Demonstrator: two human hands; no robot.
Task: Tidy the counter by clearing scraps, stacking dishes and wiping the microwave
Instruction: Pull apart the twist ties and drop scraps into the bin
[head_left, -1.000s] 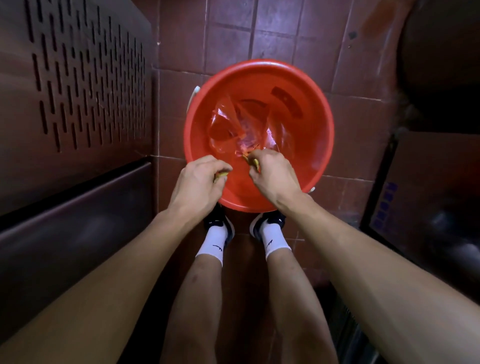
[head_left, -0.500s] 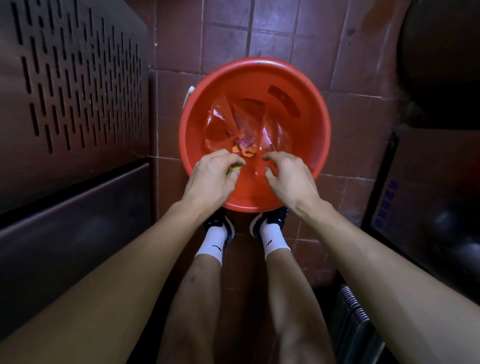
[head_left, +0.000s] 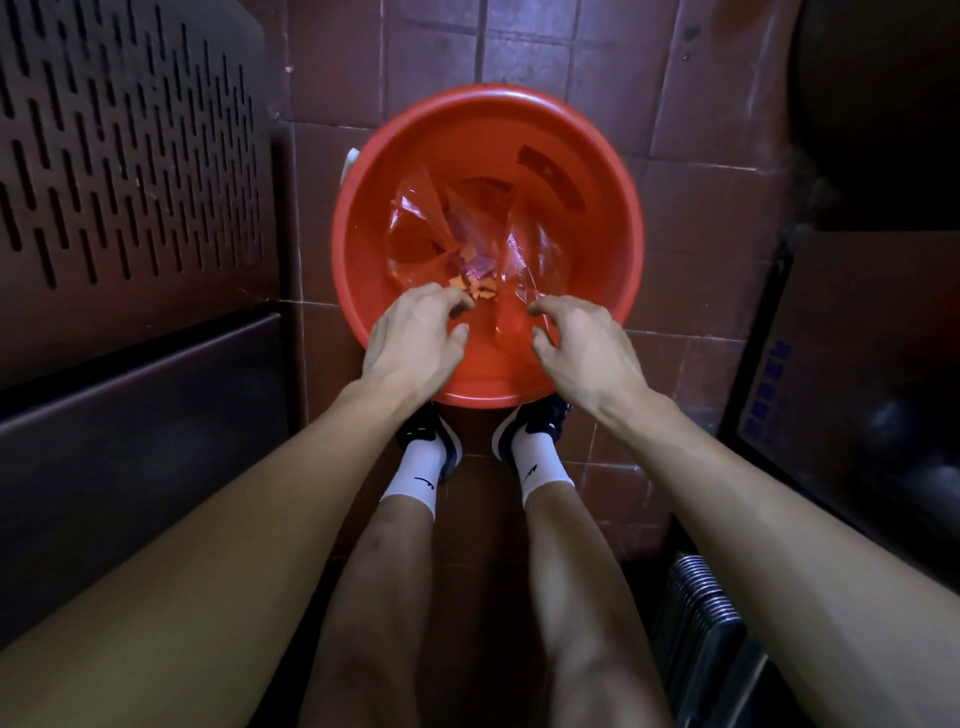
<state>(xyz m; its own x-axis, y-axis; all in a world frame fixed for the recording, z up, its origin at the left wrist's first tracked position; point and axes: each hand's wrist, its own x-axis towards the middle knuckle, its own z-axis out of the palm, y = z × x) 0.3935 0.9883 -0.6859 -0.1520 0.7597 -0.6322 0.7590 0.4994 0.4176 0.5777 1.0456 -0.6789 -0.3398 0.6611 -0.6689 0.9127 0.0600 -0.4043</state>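
Note:
A red plastic bucket (head_left: 363, 218) stands on the tiled floor in front of my feet. Clear plastic film (head_left: 421, 218) lines its bottom, and several orange scraps (head_left: 480, 288) lie on the film. My left hand (head_left: 415, 338) hovers over the near left rim, fingers loosely spread, holding nothing. My right hand (head_left: 582, 348) hovers over the near right rim, fingers loosely curled and spread, nothing in it.
A dark perforated metal panel (head_left: 130, 156) and a cabinet face stand to my left. To my right are a dark appliance (head_left: 857, 374) with blue markings and a ribbed grey hose (head_left: 711, 597). Brown floor tiles (head_left: 519, 52) surround the bucket.
Both hands held yellow-orange scraps over the bucket a second ago. The scraps have dropped onto the film, and both hands have opened and moved apart toward the near rim.

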